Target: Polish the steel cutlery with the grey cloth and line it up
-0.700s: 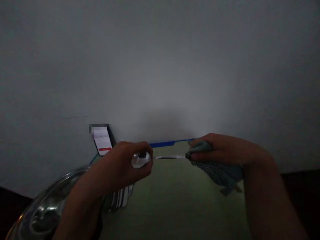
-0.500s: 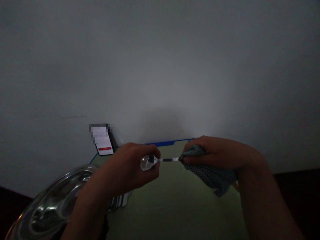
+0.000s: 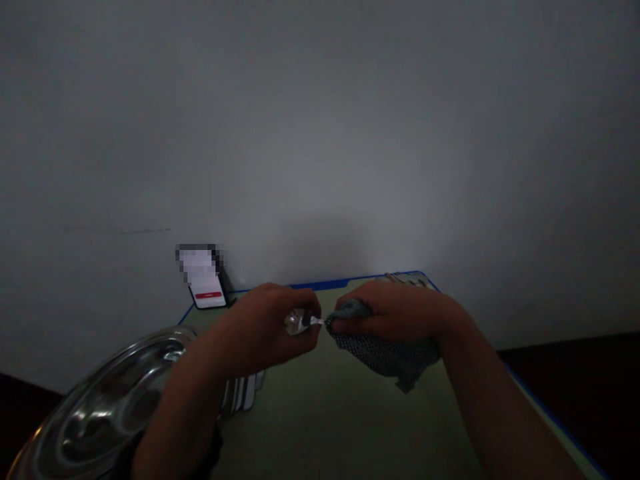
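My left hand [image 3: 273, 327] is closed around a shiny metal spoon [image 3: 299, 322], its bowl inside my curled fingers and its neck pointing right. My right hand [image 3: 390, 308] pinches a dark checked cloth [image 3: 385, 357], wrapped about the spoon's handle close to the neck. Most of the handle is hidden by the cloth and fingers. Below the cloth's gripped part, a loose end hangs over the table. Only a short gap separates the two hands.
A round metal tray [image 3: 115, 400] is at the left. Several pieces of flatware [image 3: 245, 393] lie beside my left forearm on the green table [image 3: 320, 427]. A phone [image 3: 205, 280] leans against the wall [image 3: 320, 133]. More small items [image 3: 407, 279] lie at the back right corner.
My right hand and the cloth have slid left along the spoon handle toward my left hand, covering the handle. Items at the back right corner now show. My left hand has hardly moved.
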The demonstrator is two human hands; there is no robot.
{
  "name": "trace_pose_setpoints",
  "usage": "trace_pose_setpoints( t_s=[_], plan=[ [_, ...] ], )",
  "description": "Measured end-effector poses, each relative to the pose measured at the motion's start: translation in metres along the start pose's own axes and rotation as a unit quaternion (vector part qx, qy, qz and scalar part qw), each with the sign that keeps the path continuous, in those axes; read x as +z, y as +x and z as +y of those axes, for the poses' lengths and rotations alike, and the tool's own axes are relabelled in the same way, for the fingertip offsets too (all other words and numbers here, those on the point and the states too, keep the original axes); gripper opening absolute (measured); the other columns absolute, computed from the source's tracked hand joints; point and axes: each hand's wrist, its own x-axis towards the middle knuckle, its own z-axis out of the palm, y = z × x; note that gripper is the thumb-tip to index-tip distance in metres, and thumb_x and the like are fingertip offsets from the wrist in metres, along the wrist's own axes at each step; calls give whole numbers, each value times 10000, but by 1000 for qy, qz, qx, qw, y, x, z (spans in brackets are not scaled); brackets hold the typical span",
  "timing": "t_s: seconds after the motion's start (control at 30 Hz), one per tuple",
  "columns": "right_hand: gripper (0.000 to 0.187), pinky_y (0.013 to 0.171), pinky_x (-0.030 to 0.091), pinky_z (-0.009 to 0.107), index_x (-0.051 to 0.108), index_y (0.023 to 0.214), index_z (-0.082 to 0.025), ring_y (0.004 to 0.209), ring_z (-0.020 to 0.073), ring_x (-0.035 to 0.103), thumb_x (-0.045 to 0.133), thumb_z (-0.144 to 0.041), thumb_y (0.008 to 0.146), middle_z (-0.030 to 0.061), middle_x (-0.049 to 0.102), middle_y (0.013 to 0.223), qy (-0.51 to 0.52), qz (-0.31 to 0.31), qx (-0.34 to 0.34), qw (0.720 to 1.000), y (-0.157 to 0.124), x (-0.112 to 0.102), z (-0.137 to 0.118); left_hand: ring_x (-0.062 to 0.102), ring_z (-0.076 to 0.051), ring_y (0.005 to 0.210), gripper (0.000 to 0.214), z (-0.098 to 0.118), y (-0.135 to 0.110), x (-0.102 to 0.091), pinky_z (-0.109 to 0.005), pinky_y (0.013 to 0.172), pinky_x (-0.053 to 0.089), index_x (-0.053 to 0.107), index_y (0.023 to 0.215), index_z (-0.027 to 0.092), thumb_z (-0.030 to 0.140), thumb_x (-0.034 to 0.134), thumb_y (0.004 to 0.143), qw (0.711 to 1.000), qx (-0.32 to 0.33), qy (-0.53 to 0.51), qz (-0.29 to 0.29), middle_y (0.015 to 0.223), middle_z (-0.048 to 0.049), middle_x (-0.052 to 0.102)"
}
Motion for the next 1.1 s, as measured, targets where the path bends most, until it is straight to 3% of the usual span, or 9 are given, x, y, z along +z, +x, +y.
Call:
trace_pose_setpoints(
  t_s=[0.23, 0.43, 0.67, 0.93, 1.03, 1.1],
  plan=[
    [390, 536, 377, 225, 596, 813, -180, 611, 119, 531, 421, -528, 816, 4, 608, 701, 59, 7, 71, 996, -17, -9, 20, 535, -100, 531, 112, -23, -12, -18, -187, 516, 379, 642, 788, 216, 289, 569, 744, 998, -48, -35, 38, 629, 44, 626],
    [368, 514, 360, 215, 591, 769, -180, 570, 102, 502, 429, -506, 821, -8, 586, 658, 48, 18, 80, 995, -20, -10, 22, 549, -97, 537, 97, -16, -5, -10, -187, 526, 391, 627, 784, 202, 253, 576, 719, 996, -43, -26, 67, 637, 43, 634],
    [363, 563, 356, 230, 604, 803, -175, 616, 112, 518, 416, -485, 834, 9, 596, 696, 8, 21, 20, 1000, -5, -3, 7, 573, -105, 565, 104, -3, 6, 1, -197, 540, 391, 623, 803, 208, 250, 585, 715, 998, -14, -12, 55, 646, 39, 635],
    [420, 515, 339, 234, 602, 766, -159, 582, 117, 502, 424, -537, 804, 4, 568, 650, 45, 13, 73, 996, -9, -6, 20, 575, -106, 603, 128, -25, 2, -4, -200, 581, 421, 635, 797, 201, 301, 565, 760, 995, -29, -81, 53, 683, 29, 640],
    [417, 504, 330, 230, 580, 745, -155, 565, 105, 465, 427, -538, 804, -5, 535, 633, 66, 35, 80, 994, -10, -6, 27, 579, -116, 644, 176, -36, -1, -6, -205, 598, 438, 631, 863, 209, 317, 633, 724, 978, -64, -143, 138, 746, 17, 642],
    [412, 502, 321, 226, 553, 730, -156, 553, 95, 431, 415, -535, 812, -18, 496, 615, 83, 61, 60, 993, -7, -4, 27, 539, -97, 547, 289, -39, 1, -3, -196, 517, 431, 601, 970, 205, 321, 659, 711, 939, -103, -233, 231, 684, 23, 606]
  ],
)
